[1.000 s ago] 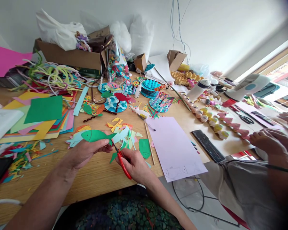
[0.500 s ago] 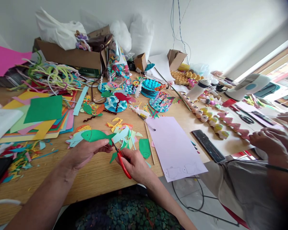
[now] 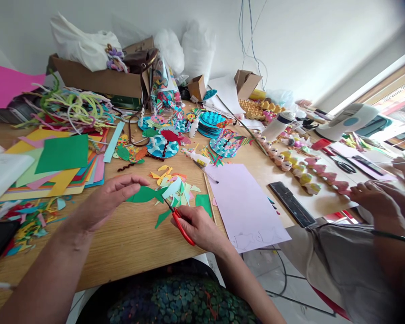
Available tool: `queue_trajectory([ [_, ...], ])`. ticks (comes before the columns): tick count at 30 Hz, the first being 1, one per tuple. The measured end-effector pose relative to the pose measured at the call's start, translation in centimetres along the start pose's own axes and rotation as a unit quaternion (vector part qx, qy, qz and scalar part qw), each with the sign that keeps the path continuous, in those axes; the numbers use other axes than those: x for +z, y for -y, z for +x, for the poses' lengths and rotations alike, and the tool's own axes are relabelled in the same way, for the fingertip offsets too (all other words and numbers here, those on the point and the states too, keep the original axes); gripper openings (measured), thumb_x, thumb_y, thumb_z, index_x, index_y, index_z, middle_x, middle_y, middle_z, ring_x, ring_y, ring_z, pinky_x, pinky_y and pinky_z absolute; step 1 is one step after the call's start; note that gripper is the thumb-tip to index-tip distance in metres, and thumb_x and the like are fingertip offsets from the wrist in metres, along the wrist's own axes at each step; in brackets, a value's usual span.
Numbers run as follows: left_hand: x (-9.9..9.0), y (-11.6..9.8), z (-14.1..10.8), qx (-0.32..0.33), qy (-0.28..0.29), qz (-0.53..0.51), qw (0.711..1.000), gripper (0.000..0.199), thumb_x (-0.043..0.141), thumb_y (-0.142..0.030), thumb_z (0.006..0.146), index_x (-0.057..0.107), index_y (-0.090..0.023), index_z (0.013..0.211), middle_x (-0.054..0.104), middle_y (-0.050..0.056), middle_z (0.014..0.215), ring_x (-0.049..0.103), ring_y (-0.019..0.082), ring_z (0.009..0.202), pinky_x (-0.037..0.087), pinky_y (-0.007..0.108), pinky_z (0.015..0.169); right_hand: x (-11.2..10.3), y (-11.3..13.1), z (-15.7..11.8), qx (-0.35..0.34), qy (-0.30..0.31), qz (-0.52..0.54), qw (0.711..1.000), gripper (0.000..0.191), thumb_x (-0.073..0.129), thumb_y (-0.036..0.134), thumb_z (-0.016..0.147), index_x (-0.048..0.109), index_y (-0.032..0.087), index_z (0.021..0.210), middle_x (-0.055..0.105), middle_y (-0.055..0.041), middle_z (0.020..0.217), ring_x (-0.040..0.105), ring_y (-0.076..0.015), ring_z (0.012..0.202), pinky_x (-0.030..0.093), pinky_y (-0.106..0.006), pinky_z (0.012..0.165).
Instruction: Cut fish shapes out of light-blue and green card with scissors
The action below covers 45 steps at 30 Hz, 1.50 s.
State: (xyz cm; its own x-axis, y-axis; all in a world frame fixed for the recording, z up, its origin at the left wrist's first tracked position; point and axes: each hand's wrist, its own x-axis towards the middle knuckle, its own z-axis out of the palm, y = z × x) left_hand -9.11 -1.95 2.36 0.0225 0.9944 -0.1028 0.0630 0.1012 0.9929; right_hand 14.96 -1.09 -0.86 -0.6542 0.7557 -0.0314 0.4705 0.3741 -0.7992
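Note:
My left hand [image 3: 116,195] pinches the head end of a green paper fish [image 3: 146,194] between thumb and fingers, hiding part of it. In my right hand [image 3: 202,227] are red-handled scissors [image 3: 184,228], with the fingers through the handles. Their blades point up and left, close to the fish's tail. Below the blades lies a narrow green paper scrap [image 3: 162,218]. Light blue, yellow and orange paper offcuts [image 3: 178,191] are heaped just behind the tail. A green paper piece [image 3: 204,203] sits partly behind my right hand.
A lilac sheet [image 3: 245,202] with pencilled fish hangs over the table's front edge. Stacked coloured paper [image 3: 61,155] and shredded scraps [image 3: 33,220] lie left. Decorated blue discs [image 3: 164,146] and glue bottles [image 3: 200,158] stand behind. At right are a black case [image 3: 292,204] and another person's hands [image 3: 378,200].
My left hand has shifted from the fish's tail to its head end, with its fingers stretched more. The fish and the scissors have moved slightly right.

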Motion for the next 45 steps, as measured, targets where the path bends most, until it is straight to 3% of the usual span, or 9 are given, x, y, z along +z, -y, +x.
queue_trajectory([
  [5, -0.7, -0.9, 0.8, 0.051, 0.097, 0.183, 0.977, 0.018, 0.074, -0.035, 0.068, 0.079, -0.028, 0.084, 0.076, 0.003, 0.086, 0.064, 0.024, 0.083, 0.048, 0.026, 0.074, -1.0, 0.4, -0.1, -0.010, 0.027, -0.038, 0.999, 0.030, 0.047, 0.029, 0.092, 0.043, 0.018, 0.065, 0.037, 0.0052, 0.056, 0.031, -0.0083, 0.053, 0.021, -0.024, 0.051],
  [9, -0.1, -1.1, 1.1, 0.081, 0.128, 0.237, 0.960, 0.008, 0.070, -0.031, 0.073, 0.077, -0.027, 0.075, 0.072, 0.000, 0.071, 0.060, 0.019, 0.069, 0.044, 0.022, 0.062, -1.8, 1.1, 0.0, -0.030, 0.045, -0.062, 0.997, 0.028, 0.049, 0.027, 0.092, 0.045, 0.017, 0.066, 0.039, 0.0052, 0.057, 0.031, -0.0081, 0.053, 0.021, -0.024, 0.051],
  [12, 0.4, -1.3, 1.2, 0.089, 0.146, 0.230, 0.958, 0.015, 0.066, -0.029, 0.076, 0.072, -0.024, 0.063, 0.064, -0.002, 0.058, 0.054, 0.017, 0.060, 0.040, 0.022, 0.057, -2.0, 1.4, 0.2, -0.042, 0.044, -0.063, 0.996, 0.029, 0.049, 0.027, 0.092, 0.045, 0.017, 0.065, 0.038, 0.0055, 0.056, 0.031, -0.0079, 0.053, 0.022, -0.023, 0.051],
  [15, 0.7, -1.5, 1.1, 0.085, 0.119, 0.186, 0.971, 0.014, 0.066, -0.029, 0.074, 0.070, -0.024, 0.061, 0.063, -0.001, 0.061, 0.053, 0.017, 0.063, 0.040, 0.022, 0.060, -1.6, 1.2, 0.3, -0.041, 0.040, -0.028, 0.998, 0.032, 0.048, 0.032, 0.093, 0.046, 0.017, 0.065, 0.038, 0.0055, 0.057, 0.032, -0.0078, 0.053, 0.024, -0.022, 0.051],
  [22, 1.1, -0.6, 0.6, 0.011, 0.064, 0.056, 0.996, 0.013, 0.071, -0.033, 0.069, 0.067, -0.022, 0.064, 0.053, -0.003, 0.059, 0.045, 0.013, 0.056, 0.036, 0.022, 0.052, -0.1, 0.6, 0.9, -0.014, 0.062, 0.141, 0.988, 0.034, 0.047, 0.041, 0.092, 0.046, 0.018, 0.068, 0.042, 0.0046, 0.058, 0.037, -0.0083, 0.053, 0.030, -0.020, 0.049],
  [32, 1.5, -0.6, 0.1, -0.051, 0.039, -0.097, 0.993, 0.018, 0.079, -0.035, 0.063, 0.068, -0.021, 0.068, 0.060, -0.004, 0.066, 0.057, 0.012, 0.061, 0.047, 0.023, 0.062, 0.4, 0.1, 1.0, 0.037, 0.098, 0.303, 0.947, 0.029, 0.052, 0.040, 0.088, 0.047, 0.017, 0.070, 0.043, 0.0058, 0.057, 0.041, -0.0064, 0.047, 0.034, -0.017, 0.042],
  [45, 3.4, -0.4, 0.1, -0.038, 0.008, -0.086, 0.996, 0.020, 0.072, -0.035, 0.068, 0.060, -0.020, 0.067, 0.056, -0.004, 0.058, 0.052, 0.012, 0.057, 0.039, 0.022, 0.056, 0.9, 0.4, 1.3, 0.057, 0.071, 0.349, 0.933, 0.046, 0.057, 0.061, 0.081, 0.047, 0.018, 0.070, 0.046, 0.0061, 0.052, 0.041, -0.0067, 0.043, 0.030, -0.019, 0.041],
])
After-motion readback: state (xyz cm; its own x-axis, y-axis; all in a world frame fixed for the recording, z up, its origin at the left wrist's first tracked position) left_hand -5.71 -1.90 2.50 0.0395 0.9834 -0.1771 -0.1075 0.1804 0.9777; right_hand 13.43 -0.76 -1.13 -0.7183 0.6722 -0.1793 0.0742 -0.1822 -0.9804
